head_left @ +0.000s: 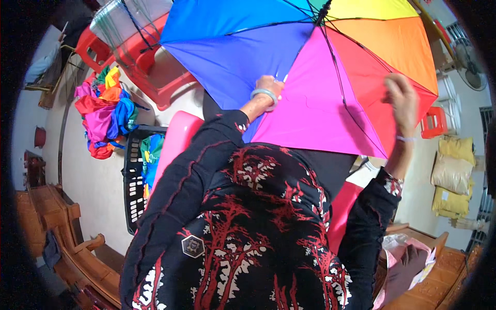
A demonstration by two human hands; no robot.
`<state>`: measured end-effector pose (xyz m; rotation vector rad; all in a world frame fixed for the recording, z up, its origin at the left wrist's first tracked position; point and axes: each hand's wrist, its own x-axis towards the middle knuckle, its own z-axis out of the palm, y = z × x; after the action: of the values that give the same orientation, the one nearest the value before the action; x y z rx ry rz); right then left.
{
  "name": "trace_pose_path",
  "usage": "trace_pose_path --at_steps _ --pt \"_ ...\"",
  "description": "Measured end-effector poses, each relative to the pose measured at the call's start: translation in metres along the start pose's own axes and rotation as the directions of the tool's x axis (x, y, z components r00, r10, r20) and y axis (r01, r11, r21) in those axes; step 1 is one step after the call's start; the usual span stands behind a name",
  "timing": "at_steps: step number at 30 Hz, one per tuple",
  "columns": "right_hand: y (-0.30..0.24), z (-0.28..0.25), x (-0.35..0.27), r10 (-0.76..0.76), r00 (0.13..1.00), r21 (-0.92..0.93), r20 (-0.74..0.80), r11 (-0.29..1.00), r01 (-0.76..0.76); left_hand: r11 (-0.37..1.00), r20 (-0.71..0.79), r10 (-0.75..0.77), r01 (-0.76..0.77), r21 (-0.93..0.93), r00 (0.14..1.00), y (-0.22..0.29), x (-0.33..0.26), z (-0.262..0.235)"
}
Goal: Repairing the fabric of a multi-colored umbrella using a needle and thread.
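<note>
A rainbow umbrella [330, 98] lies spread over my lap with its inner side up, showing dark ribs and a dark hub [323, 13] at the top. My left hand [269, 89], wearing a pale bangle, is closed on a rib where the purple and pink panels meet. Above the red panel, near the umbrella's right edge, my right hand [402, 98] is raised with its fingers bent together. Whatever may be between those fingers is too small to make out. A shadow falls on the pink panel beside it.
At the left, a heap of rainbow fabric [106, 113] lies beside a black crate [135, 175] holding more fabric. Red plastic stools [160, 85] stand at upper left. Yellow sacks [452, 178], a red stool [434, 123] and a fan [469, 64] are at the right. Wooden furniture [57, 217] stands at lower left.
</note>
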<state>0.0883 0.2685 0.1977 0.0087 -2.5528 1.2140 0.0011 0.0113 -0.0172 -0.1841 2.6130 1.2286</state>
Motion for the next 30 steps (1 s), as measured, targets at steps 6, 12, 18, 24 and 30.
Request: trace_pose_path --at_steps 6,12,18,24,30 --pt "0.07 0.126 0.025 -0.062 0.928 -0.223 0.367 0.963 0.152 0.988 0.115 -0.082 0.096 -0.122 0.99 0.014 -0.009 0.002" --pt "0.081 0.217 0.02 -0.061 0.977 -0.437 0.204 0.887 0.147 0.962 0.119 0.238 -0.251 0.105 0.964 -0.022 0.02 -0.001" --pt "0.067 0.237 0.001 0.056 0.979 -0.5 0.195 0.865 0.051 0.884 0.177 -0.114 0.182 -0.431 0.977 0.009 -0.003 -0.02" --pt "0.063 0.238 -0.004 0.085 0.95 -0.488 0.302 0.87 0.077 0.834 0.19 -0.161 0.236 -0.499 0.969 0.015 -0.009 -0.021" --pt "0.058 0.234 -0.008 0.077 0.929 -0.443 0.362 0.891 0.098 0.793 0.215 -0.156 0.252 -0.555 0.964 0.013 -0.012 -0.023"
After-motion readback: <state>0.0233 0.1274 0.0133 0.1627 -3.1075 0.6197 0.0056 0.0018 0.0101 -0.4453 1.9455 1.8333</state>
